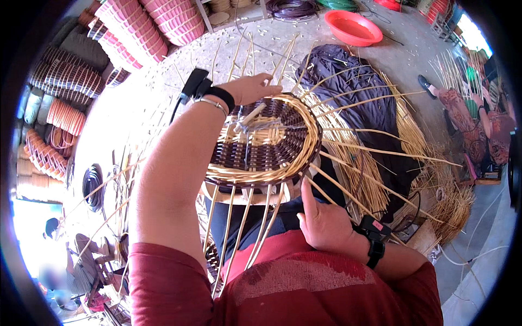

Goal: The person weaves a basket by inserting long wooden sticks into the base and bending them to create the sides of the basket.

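Note:
An oval woven basket base (254, 176) of brown and pale wicker lies in front of my body, with long pale stakes fanning out all round its edge. My left hand (251, 89) reaches across to its far rim, fingers bent over the edge, gripping there. At the near right rim, my right hand (329, 225) has its index finger stretched up against the edge and its thumb apart; the other fingers are hidden from above. A short pale stick (251, 116) rests on top of the base, tied with clear strips. Both wrists wear dark bands with small devices.
A bundle of pale wicker rods (356, 168) lies right of the base, partly under dark cloth (348, 81). A red basin (353, 28) stands on the floor beyond. Stacked baskets (133, 30) fill the far left. Another person (476, 125) sits at the far right among stakes.

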Motion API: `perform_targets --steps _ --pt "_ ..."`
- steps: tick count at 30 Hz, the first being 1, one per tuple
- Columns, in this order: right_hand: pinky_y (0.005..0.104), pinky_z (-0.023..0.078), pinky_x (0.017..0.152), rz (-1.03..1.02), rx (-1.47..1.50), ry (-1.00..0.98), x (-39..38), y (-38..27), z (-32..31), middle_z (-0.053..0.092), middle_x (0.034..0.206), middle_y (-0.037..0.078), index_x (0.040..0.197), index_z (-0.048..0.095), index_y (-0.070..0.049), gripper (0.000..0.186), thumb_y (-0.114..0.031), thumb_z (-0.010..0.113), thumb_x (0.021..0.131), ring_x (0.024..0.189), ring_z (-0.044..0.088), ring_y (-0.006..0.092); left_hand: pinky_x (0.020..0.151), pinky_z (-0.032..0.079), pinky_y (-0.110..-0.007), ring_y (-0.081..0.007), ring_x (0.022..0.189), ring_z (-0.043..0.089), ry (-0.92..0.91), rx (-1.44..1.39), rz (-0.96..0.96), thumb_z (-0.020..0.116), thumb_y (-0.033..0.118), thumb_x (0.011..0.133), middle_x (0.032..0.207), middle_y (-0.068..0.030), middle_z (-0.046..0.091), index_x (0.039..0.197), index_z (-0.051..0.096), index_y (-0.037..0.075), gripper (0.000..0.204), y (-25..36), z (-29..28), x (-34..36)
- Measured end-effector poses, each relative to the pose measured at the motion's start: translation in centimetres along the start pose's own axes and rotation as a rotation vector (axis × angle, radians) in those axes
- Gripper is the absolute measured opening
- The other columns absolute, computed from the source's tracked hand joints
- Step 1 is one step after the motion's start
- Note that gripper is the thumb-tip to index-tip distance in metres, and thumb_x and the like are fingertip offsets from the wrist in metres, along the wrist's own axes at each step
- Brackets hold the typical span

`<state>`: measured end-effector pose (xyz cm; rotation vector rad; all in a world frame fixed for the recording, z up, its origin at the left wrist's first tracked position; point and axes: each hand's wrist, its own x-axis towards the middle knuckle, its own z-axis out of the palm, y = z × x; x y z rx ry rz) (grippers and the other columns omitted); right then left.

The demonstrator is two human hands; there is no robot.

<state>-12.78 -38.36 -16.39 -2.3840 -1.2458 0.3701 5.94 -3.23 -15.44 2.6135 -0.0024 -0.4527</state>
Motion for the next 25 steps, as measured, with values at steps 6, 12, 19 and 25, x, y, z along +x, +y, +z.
perform_targets --steps 6,12,19,25 --pt "0.0403 0.053 0.053 -0.022 -0.037 0.019 0.1 -0.1 1.3 0.069 0.08 0.015 0.16 0.025 0.018 0.092 -0.021 0.074 0.093 0.058 0.067 0.0276 0.118 0.044 -0.046 -0.0388 0.139 0.059 -0.16 0.011 0.095 0.06 0.083 0.093 0.149 -0.0236 0.063 0.152 0.06 0.008 0.094 -0.8 0.0 -1.5" --pt "0.0463 0.056 0.061 -0.024 0.141 0.061 0.8 0.8 1.6 0.073 0.091 0.016 0.163 0.032 0.005 0.083 -0.018 0.073 0.095 0.07 0.071 0.034 0.1 0.055 -0.043 -0.032 0.109 0.072 0.046 -0.084 0.05 0.075 0.064 0.095 0.12 -0.0193 0.077 0.128 0.074 0.005 0.068 -1.7 -2.8 -3.9" --pt "0.0468 0.057 0.067 0.044 0.095 0.387 2.2 8.0 -1.0 0.072 0.089 0.015 0.117 0.066 -0.005 0.029 -0.015 0.078 0.092 0.076 0.072 0.0363 0.098 0.056 -0.044 -0.0307 0.107 0.075 0.359 0.137 0.026 0.078 0.067 0.09 0.114 -0.0172 0.079 0.128 0.074 0.007 0.071 -0.3 -13.9 -9.1" --pt "0.0456 0.063 0.084 0.292 0.101 0.345 3.3 15.6 -2.9 0.078 0.104 0.017 0.123 0.072 -0.01 0.039 -0.025 0.082 0.088 0.091 0.077 0.0365 0.11 0.052 -0.043 -0.0337 0.122 0.072 0.528 0.42 -0.174 0.079 0.067 0.089 0.127 -0.0192 0.076 0.139 0.07 0.008 0.078 3.0 -19.8 -14.5"
